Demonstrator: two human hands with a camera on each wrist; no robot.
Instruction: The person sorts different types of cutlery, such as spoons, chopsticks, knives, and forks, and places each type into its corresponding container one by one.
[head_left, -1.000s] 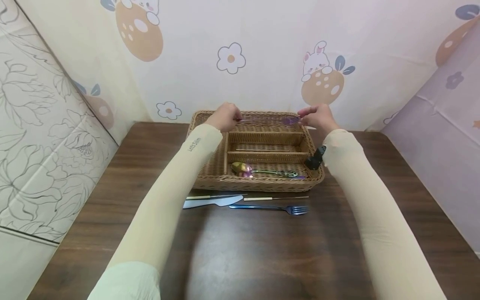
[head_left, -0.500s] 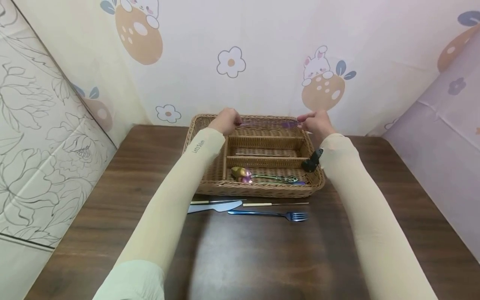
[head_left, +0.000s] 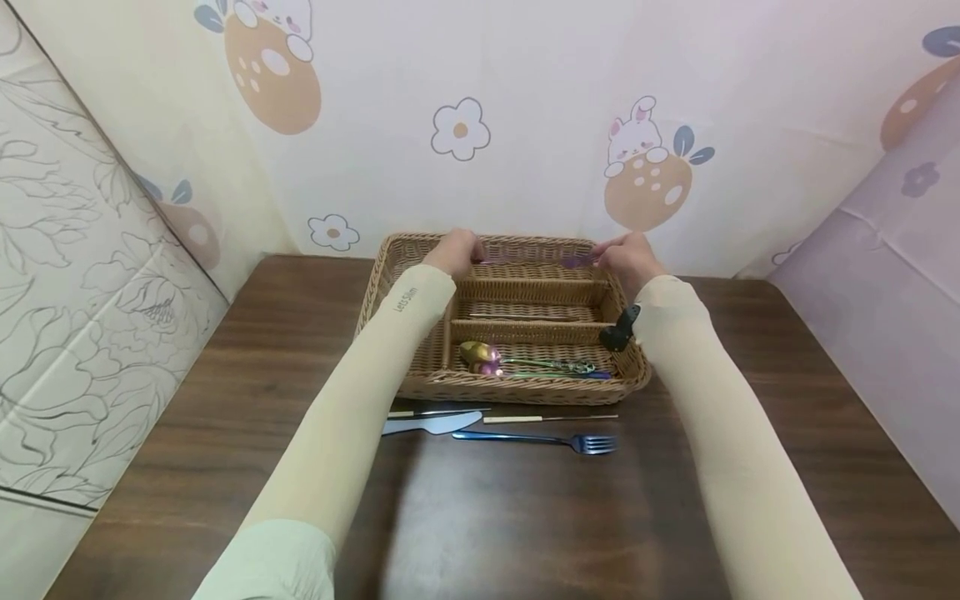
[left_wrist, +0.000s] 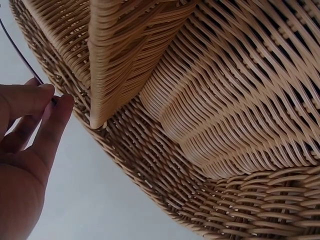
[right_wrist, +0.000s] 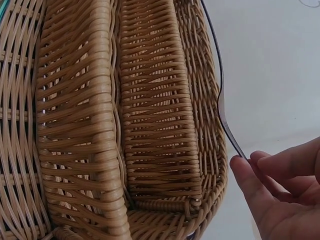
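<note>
Most of the purple fork [head_left: 534, 260] is hard to make out from the head view, since both ends are covered by fingers and only a thin pinkish streak is seen over the far compartment of the wicker tray [head_left: 517, 388]. Its handle end is pinched by the left hand [head_left: 453, 251] and its tine end by the right hand [head_left: 628, 257], so it's held level between them. In the right wrist view it's seen edge-on as a dark curved line [right_wrist: 222, 102] just past the tray's rim.
</note>
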